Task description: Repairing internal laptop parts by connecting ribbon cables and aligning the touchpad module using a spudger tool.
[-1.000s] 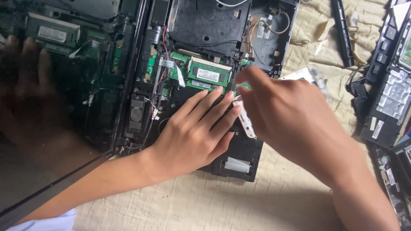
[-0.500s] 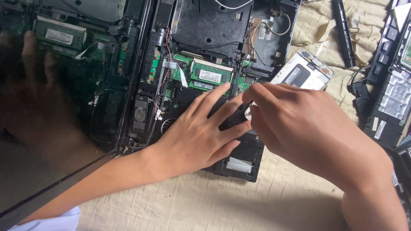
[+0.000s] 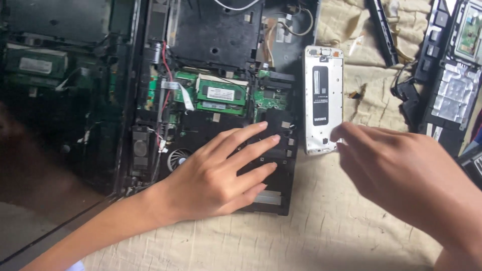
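opened laptop [image 3: 221, 65] on cloth [image 3: 321, 236], green memory module [image 3: 221, 94] at centre. left hand [image 3: 216, 175] lies flat, fingers spread, on the laptop's lower black part, grasping nothing. silver drive [image 3: 323, 98] lies just right of the laptop. right hand [image 3: 401, 170], released, fingertips near the drive's lower end.

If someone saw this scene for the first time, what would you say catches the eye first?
First, the opened laptop at the centre, its green memory board bare among black plastic. The left hand lies flat on its lower part, fingers spread. Just right of it, a silver phone shell lies on the beige cloth, with the right hand at its lower end; whether the fingertips touch it is unclear.
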